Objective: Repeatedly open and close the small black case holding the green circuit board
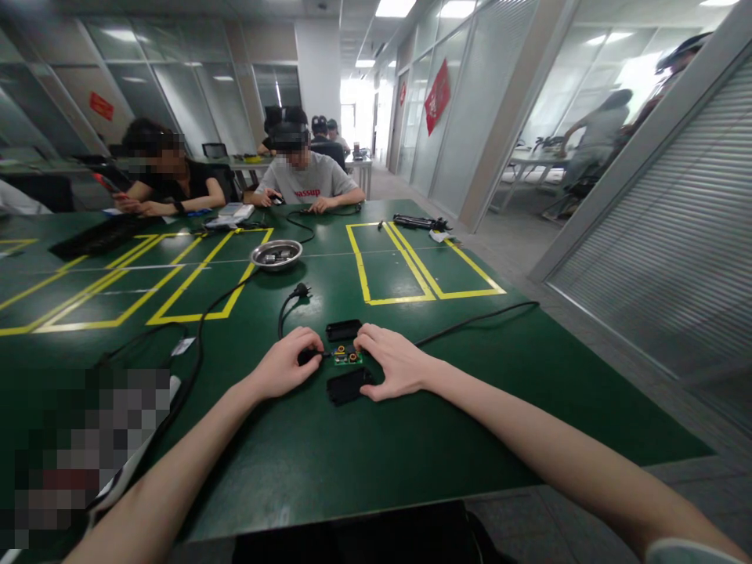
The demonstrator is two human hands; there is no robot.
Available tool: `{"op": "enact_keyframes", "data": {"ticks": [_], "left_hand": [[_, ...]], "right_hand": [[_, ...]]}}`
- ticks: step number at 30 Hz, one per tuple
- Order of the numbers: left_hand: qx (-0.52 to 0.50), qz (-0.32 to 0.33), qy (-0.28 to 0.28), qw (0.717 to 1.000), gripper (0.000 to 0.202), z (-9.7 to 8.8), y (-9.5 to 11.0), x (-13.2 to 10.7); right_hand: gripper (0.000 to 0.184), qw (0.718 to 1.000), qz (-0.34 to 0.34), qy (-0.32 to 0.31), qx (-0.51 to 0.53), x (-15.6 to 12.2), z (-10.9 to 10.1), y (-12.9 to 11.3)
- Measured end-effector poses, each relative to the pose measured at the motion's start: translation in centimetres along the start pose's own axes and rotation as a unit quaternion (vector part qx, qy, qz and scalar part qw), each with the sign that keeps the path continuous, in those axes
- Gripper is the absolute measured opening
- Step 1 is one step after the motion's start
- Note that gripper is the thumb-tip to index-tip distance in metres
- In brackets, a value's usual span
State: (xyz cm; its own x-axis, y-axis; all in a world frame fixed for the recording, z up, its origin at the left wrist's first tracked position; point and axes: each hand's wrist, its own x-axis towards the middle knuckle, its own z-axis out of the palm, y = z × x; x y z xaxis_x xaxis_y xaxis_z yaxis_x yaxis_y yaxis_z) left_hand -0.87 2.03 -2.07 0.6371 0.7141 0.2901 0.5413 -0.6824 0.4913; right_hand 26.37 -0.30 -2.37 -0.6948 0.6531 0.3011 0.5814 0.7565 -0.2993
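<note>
A small green circuit board point(348, 356) with round copper-coloured coils lies on the table before me. One black plastic case half point(344, 330) is just beyond it, the other case half point(348, 385) on my side. My left hand point(289, 363) is curled round a black power cord at the board's left edge. The cord's plug point(301, 291) rests farther off. My right hand point(395, 362) arches at the board's right, thumb and fingers apart; the thumb touches the nearer case half and the fingertips are by the board and farther half.
A steel bowl point(276, 255) with metal parts stands ahead on the green table point(446, 439). Yellow tape marks rectangles. Another black cable point(479, 317) runs right, and a folded black tripod point(420, 222) lies at the far edge. Two people sit opposite. A blurred-out object is at lower left.
</note>
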Motion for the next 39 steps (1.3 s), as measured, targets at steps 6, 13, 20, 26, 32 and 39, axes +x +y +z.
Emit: {"op": "enact_keyframes", "data": {"ticks": [6, 13, 20, 26, 32, 39], "left_hand": [[-0.011, -0.003, -0.002, 1.000, 0.007, 0.0, -0.2, 0.0], [-0.014, -0.012, 0.001, 1.000, 0.010, -0.1, -0.2, 0.1], [-0.017, -0.016, -0.002, 1.000, 0.012, -0.3, -0.3, 0.1], [-0.023, -0.032, -0.009, 0.999, 0.016, -0.4, -0.3, 0.2], [-0.035, -0.050, -0.019, 0.998, 0.020, -0.9, 0.0, 0.4], [-0.060, -0.090, -0.035, 0.994, 0.027, -1.3, -0.1, 0.5]], "right_hand": [[0.055, 0.996, -0.079, 0.026, -0.029, -0.2, 0.2, -0.5], [0.036, 0.992, -0.110, 0.061, -0.028, -0.1, 0.6, -0.7], [0.034, 0.996, -0.043, 0.082, 0.002, -0.3, -0.4, 1.3], [0.017, 0.999, 0.017, 0.029, 0.033, -1.0, -0.8, 4.7], [0.021, 0.997, 0.047, 0.024, 0.058, -0.9, -1.0, 5.0], [0.031, 0.988, 0.114, -0.003, 0.104, -0.9, -1.6, 5.5]]}}
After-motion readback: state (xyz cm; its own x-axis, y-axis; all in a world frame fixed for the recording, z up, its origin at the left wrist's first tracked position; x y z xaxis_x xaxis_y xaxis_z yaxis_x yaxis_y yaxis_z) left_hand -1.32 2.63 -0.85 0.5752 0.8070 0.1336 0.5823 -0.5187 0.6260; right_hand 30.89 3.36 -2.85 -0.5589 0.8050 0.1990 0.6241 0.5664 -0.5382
